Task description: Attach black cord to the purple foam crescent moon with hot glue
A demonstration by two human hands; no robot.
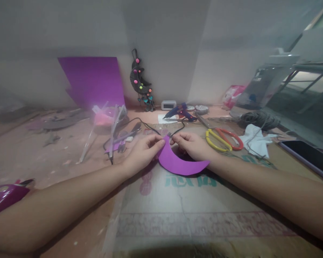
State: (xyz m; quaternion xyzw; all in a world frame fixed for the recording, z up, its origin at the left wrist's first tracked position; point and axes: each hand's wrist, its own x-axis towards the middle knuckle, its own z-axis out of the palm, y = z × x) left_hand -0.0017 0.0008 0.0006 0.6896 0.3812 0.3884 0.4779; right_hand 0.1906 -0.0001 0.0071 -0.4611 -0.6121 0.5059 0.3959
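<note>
A purple paper crescent moon (181, 164) is held over the printed cardboard, its upper tip between my two hands. My left hand (146, 148) pinches the crescent near that tip, thumb on the front face. Close by on the right, my right hand (190, 143) has its fingers closed on a dark cord (179, 128) at the tip. Another stretch of dark cord (148, 125) runs from the tip up and to the left. What lies behind the paper is hidden.
A blue glue gun (181, 111) rests behind my hands. Scissors (223, 139) with yellow and red handles lie right, near a phone (309, 157) and a grey yarn bundle (260, 120). A decorated black moon ornament (140, 80) leans on the wall beside a purple sheet (97, 80).
</note>
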